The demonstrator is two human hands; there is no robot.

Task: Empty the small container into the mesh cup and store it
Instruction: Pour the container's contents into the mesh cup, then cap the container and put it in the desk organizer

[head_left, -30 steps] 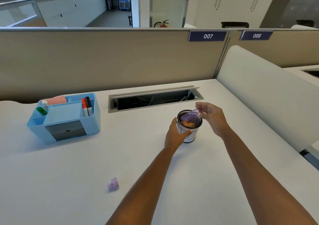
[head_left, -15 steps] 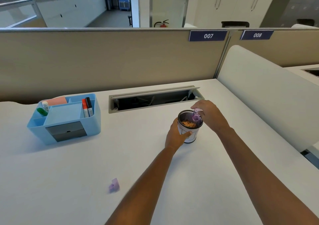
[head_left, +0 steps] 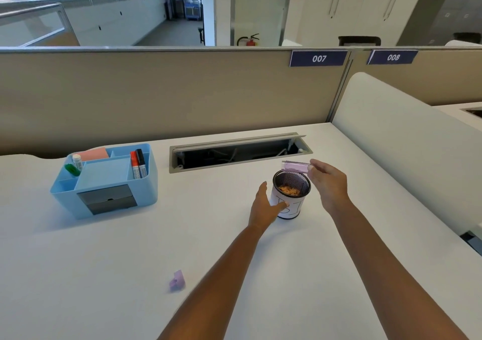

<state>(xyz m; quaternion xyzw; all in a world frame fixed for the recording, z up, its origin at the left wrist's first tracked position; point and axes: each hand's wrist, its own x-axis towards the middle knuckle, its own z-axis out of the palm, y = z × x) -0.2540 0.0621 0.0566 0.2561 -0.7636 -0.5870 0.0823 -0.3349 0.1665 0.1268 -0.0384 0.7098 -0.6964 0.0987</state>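
Observation:
A black mesh cup [head_left: 291,184] with a white paper label stands on the white desk [head_left: 104,261], right of centre, with small orange bits lying inside. My left hand [head_left: 266,205] wraps the cup's left side. A small clear purple container [head_left: 295,166] lies on its side just above the cup's far rim, pinched at its right end by the fingertips of my right hand [head_left: 329,183]. The container looks empty. Its purple lid [head_left: 177,280] rests on the desk near the front, left of my left forearm.
A blue desk organiser [head_left: 104,180] with markers, a glue stick, a pink pad and a grey drawer sits at the left. An open cable tray [head_left: 238,151] runs behind the cup. A beige partition stands at the back and a white divider [head_left: 404,162] at the right.
My right hand has lifted the purple container out of the cup's mouth and turned it level above the far rim. My left hand stays on the cup.

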